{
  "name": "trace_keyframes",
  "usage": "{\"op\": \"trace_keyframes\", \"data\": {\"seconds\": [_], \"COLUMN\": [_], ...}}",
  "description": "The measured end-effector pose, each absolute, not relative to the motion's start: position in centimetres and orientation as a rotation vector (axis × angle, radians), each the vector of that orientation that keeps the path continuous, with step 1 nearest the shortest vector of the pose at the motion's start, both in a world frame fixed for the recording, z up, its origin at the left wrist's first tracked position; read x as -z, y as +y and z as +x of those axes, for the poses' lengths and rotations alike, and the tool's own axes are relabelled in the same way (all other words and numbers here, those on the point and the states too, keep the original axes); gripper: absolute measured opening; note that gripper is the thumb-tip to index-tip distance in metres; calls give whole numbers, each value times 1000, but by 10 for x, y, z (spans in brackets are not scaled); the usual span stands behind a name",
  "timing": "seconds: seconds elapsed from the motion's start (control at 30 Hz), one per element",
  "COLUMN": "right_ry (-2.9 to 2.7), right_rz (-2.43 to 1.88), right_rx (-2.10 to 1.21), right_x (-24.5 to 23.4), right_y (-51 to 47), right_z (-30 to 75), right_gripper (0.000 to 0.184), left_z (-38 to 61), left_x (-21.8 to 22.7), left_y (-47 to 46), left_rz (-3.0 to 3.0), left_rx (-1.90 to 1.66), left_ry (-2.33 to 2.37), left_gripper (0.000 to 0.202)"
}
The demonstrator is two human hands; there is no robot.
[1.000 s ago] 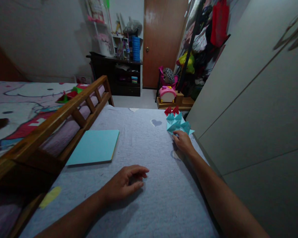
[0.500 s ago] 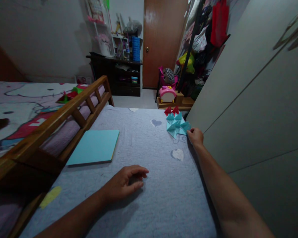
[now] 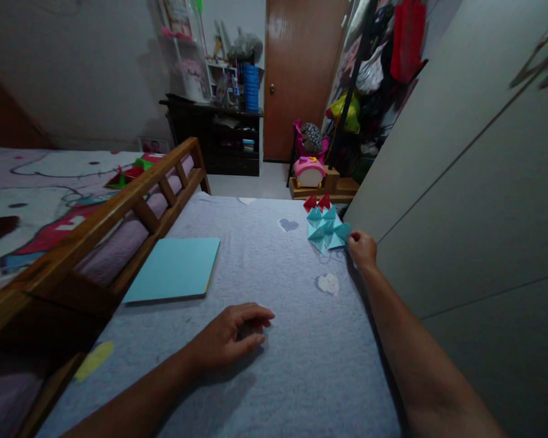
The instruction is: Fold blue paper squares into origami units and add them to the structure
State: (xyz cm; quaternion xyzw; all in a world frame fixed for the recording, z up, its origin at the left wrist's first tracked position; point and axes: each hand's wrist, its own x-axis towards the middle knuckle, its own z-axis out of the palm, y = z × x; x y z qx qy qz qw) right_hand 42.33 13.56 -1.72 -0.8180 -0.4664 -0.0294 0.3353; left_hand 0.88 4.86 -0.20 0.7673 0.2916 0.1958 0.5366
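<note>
At the far right of the bed, my right hand (image 3: 362,248) is closed in a pinch at the edge of a light-blue folded paper piece (image 3: 342,232). This piece touches a cluster of light-blue folded papers (image 3: 322,229) with pointed flaps. Just behind them sit red folded papers (image 3: 316,203). My left hand (image 3: 241,333) rests on the bedsheet nearer to me, thumb apart from curved fingers, holding nothing. Left of it lies a stack of light-blue paper sheets (image 3: 176,269).
The blue-grey bedsheet (image 3: 274,274) spreads under everything. A wooden rail (image 3: 132,198) borders the left side, with another bed beyond it. A pale cabinet (image 3: 475,201) stands close along the right. Past the far edge are a dark shelf unit, a door and hanging bags.
</note>
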Motion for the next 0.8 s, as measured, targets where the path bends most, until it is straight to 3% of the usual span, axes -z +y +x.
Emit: {"op": "trace_keyframes", "data": {"seconds": [0.37, 0.67, 0.8], "right_ry": [-1244, -1384, -1309], "right_rz": [-2123, -2083, -2178], "right_rx": [65, 25, 67], "right_x": [16, 2, 7], "right_y": [127, 106, 116], "right_z": [421, 399, 406], "right_gripper": [29, 21, 30], "left_z": [10, 3, 1], "left_x": [-2, -8, -8], "left_y": [47, 53, 58], "left_rz": [1885, 2178, 2169], "left_rx": [-535, -1112, -1159], "left_ry": [685, 777, 845], "left_gripper": [32, 18, 14]}}
